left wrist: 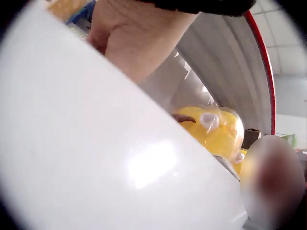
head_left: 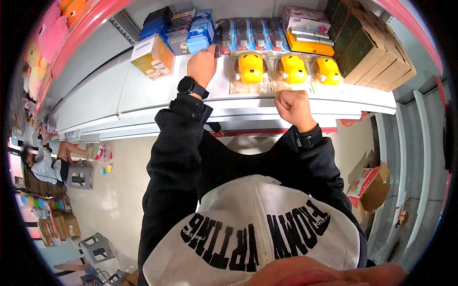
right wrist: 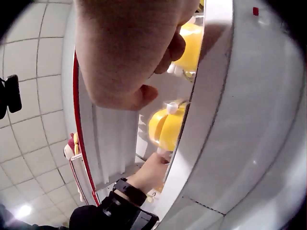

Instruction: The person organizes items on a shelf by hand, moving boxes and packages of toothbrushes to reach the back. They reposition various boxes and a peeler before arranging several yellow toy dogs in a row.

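Three yellow dog-faced toys in clear packs, the left one [head_left: 251, 68], the middle one [head_left: 293, 69] and the right one [head_left: 328, 71], lie in a row on the white shelf [head_left: 157, 97]. My left hand [head_left: 202, 66] reaches to the front of the blue boxes [head_left: 200, 34], left of the first toy; its fingertips are partly hidden, so a grip cannot be made out. At the shelf's front edge, below the middle toy, my right hand [head_left: 294, 108] has its fingers curled, with nothing visible in them. In the right wrist view a toy [right wrist: 165, 128] lies near my left hand [right wrist: 152, 171].
Blue-handled blister packs [head_left: 248, 34] stand behind the toys. A yellow-and-white box [head_left: 153, 56] is at the left, large brown cartons [head_left: 374, 50] at the right. Stools [head_left: 98, 248] and a seated person [head_left: 45, 164] are off to the left; an open carton [head_left: 374, 188] lies low at the right.
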{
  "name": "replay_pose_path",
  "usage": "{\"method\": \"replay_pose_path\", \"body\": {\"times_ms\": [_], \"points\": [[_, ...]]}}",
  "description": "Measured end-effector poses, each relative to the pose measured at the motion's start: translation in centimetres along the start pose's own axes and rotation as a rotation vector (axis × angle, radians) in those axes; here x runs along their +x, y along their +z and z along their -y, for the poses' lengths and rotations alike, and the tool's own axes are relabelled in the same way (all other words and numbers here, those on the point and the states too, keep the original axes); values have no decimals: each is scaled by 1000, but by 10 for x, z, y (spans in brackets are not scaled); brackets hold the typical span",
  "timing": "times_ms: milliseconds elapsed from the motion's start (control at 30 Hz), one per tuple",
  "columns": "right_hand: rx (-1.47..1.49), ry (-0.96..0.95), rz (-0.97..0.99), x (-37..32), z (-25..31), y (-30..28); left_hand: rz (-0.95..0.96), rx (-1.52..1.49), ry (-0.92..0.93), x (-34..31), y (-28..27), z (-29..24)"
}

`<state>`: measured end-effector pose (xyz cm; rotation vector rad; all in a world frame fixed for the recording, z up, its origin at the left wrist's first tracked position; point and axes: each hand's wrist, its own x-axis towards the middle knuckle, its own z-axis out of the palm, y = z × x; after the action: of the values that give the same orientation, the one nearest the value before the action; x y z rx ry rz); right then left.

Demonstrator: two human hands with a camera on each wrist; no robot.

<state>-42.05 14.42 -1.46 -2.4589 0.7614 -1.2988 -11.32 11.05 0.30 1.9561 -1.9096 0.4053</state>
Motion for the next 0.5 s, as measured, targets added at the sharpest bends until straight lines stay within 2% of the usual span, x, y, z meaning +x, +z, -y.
{"method": "replay_pose_path", "body": {"times_ms": [133, 267, 300, 500], "points": [[53, 49, -31, 5, -2, 8, 31, -15, 52, 6, -9, -6], [44, 138, -25, 6, -5, 9, -20, 38, 111, 13, -1, -4], [81, 103, -85, 7, -4, 14, -22, 58, 117, 15, 2, -3], [78, 98, -55, 5, -6, 11, -90, 168, 131, 22, -1, -13]]}}
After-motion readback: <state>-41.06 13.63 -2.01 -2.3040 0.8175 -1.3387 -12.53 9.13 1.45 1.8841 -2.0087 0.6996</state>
